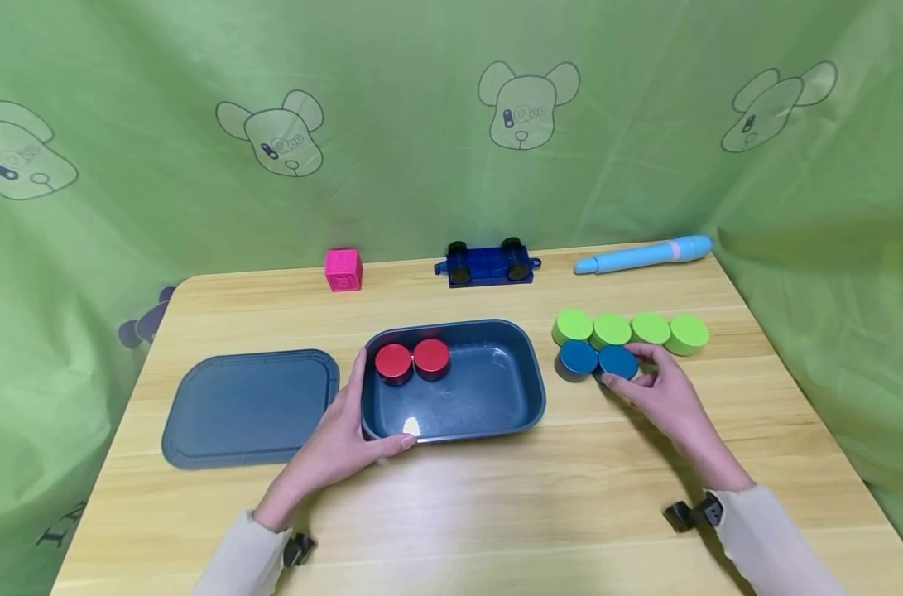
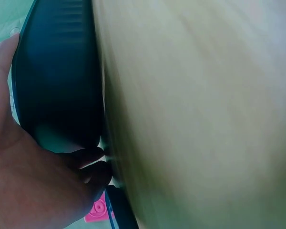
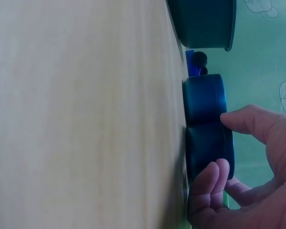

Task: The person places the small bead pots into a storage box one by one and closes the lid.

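We noted the left hand (image 1: 339,434) gripping the box (image 1: 466,406), probably to steady it. The right hand's (image 1: 667,393) fingers pinched a blue cylinder (image 1: 619,361), a second cylinder (image 1: 577,357) beside them.

There are four green round tins (image 1: 611,330), two blue round tins (image 1: 576,358), two red round tins (image 1: 431,358), one grey-blue box (image 1: 469,397), one lid (image 1: 248,406), one pink cube (image 1: 343,271), one toy wagon (image 1: 488,265) and one light-blue marker (image 1: 641,256).
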Motion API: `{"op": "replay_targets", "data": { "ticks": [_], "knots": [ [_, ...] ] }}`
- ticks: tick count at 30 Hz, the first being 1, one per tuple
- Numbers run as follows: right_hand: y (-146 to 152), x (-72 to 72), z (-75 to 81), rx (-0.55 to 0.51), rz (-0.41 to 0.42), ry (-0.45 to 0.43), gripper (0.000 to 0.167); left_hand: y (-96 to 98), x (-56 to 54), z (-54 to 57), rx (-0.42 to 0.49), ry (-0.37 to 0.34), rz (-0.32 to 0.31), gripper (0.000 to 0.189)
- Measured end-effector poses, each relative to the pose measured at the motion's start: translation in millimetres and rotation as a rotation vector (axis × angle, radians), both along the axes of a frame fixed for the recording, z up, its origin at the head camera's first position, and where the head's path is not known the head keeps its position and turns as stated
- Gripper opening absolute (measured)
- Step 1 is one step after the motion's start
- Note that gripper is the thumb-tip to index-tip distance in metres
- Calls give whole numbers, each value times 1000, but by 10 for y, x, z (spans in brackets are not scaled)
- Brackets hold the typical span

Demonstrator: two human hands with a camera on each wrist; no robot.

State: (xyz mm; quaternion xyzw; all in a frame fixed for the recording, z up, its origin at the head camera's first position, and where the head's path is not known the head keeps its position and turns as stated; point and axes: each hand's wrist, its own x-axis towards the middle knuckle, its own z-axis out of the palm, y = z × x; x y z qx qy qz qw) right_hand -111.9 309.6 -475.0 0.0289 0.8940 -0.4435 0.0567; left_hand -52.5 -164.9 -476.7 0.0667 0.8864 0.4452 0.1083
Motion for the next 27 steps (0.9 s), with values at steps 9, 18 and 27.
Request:
{"op": "replay_targets", "data": {
  "ticks": [9,18,27],
  "knots": [
    [36,3,-6,-18,9,-15,77,10,-4,11,-7,0,3,136],
    [74,72,50,-42,-17,-6,74,7,-7,6,-5,-3,1,136],
    [12,115,107,-110,-26,12,71,-1,3,-9,-5,-3,-1,137]
  ]
}}
